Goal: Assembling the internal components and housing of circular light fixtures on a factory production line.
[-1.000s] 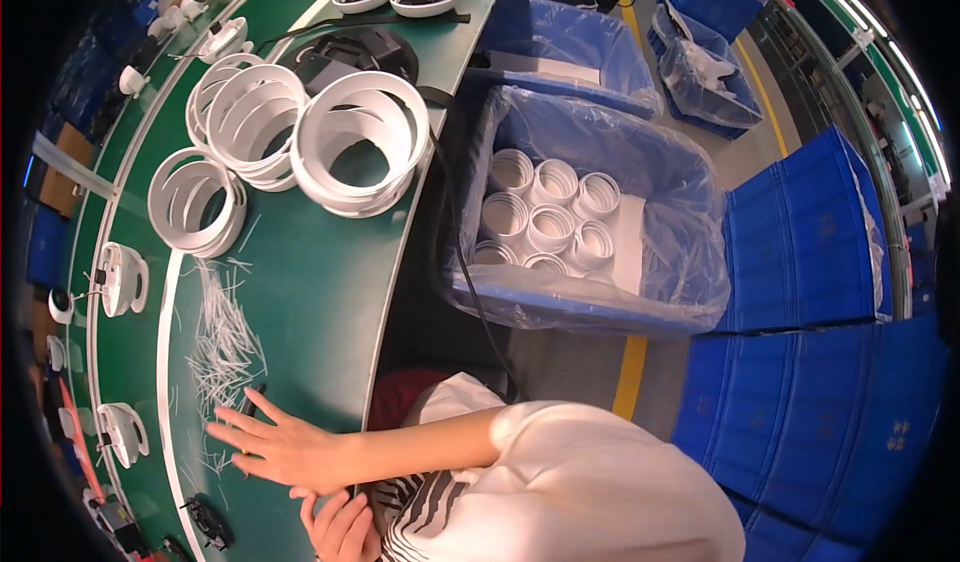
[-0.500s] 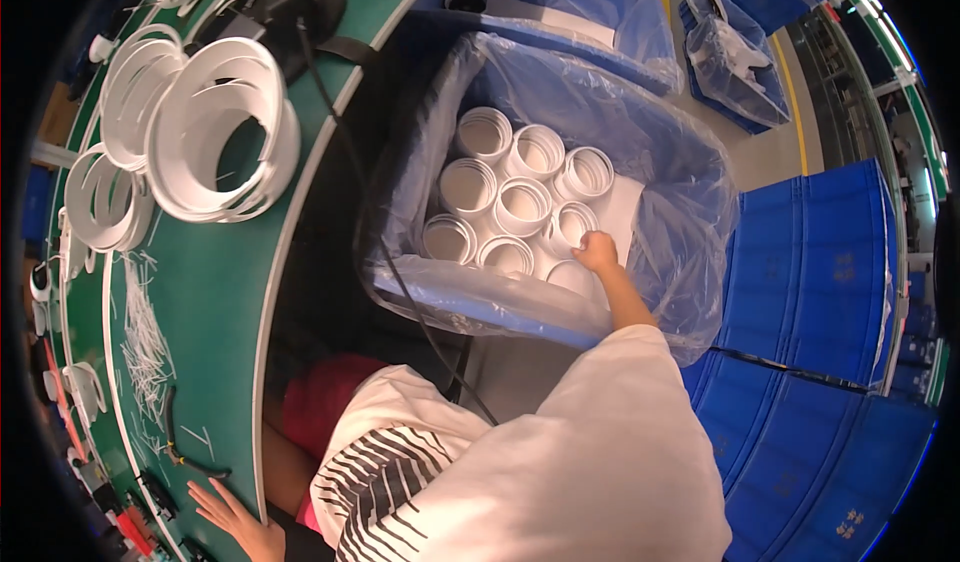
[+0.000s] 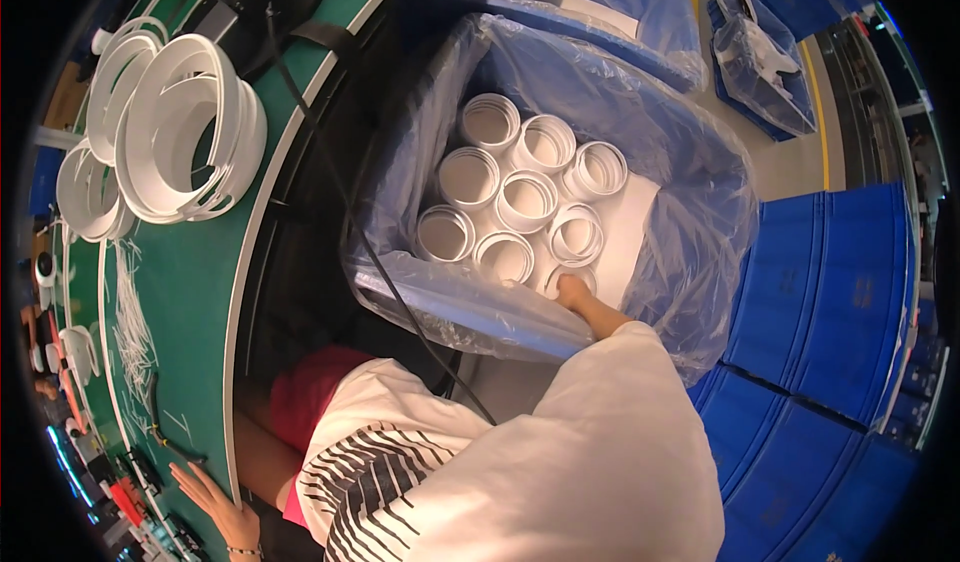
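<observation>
My right hand (image 3: 578, 294) reaches into a blue bin lined with clear plastic (image 3: 690, 252). Its fingers are closed on the rim of a white plastic cylinder (image 3: 590, 277) in the near row; the fingertips are partly hidden. Several similar open-topped white cylinders (image 3: 527, 198) stand upright beside it, on a white sheet (image 3: 632, 224). On the green workbench (image 3: 190, 312), my left hand (image 3: 212, 497) lies flat near the edge with fingers spread, holding nothing. Just beyond it are pliers with dark handles (image 3: 172, 446).
Stacked white rings (image 3: 185, 132) stand at the bench's far end, near a black device (image 3: 265, 2). Thin white scraps (image 3: 132, 322) lie along the bench. A black cable (image 3: 365, 242) hangs across the bin's left side. Blue crates (image 3: 780, 262) are stacked at right.
My right hand has moved nearer and slightly left, from one cylinder to the cylinder in front of it. The view has shifted a little; my left hand stays on the bench.
</observation>
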{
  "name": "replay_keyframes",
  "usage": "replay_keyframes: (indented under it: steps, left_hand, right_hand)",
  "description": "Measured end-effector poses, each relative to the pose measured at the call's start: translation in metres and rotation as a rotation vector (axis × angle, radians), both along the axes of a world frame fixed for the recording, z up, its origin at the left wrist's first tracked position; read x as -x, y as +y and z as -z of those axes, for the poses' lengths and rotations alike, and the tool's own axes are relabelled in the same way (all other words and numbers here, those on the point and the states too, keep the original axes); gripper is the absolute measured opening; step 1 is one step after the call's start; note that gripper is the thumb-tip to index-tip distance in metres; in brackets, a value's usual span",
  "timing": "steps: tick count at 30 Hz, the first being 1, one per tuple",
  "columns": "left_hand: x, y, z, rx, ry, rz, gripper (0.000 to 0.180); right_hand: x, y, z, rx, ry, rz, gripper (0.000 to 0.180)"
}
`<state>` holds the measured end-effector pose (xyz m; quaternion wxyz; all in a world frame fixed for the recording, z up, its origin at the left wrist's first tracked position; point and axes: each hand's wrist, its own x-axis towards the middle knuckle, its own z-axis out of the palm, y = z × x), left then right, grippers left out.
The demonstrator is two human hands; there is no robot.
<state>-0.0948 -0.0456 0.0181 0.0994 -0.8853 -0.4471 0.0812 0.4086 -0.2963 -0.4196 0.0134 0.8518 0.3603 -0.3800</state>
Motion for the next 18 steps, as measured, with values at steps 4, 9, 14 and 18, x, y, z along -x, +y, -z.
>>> replay_keyframes:
  steps: [4,9,14,18]
  left_hand:
    - [0.0,0.003,0.005,-0.027,-0.01,0.003,0.083]
    - [0.003,0.002,0.002,-0.017,-0.02,-0.012,0.082]
    - [0.004,0.005,0.007,-0.045,-0.049,0.018,0.086]
    - [0.005,0.004,0.006,-0.037,-0.04,0.03,0.086]
  right_hand:
    - [0.007,-0.01,0.018,0.015,0.114,0.127,0.024]
    - [-0.009,0.001,-0.087,-0.022,0.345,0.355,0.023]
    - [-0.038,0.019,-0.154,-0.387,-0.021,0.036,0.038]
    - [-0.079,0.04,-0.131,-0.636,0.227,0.738,0.041]
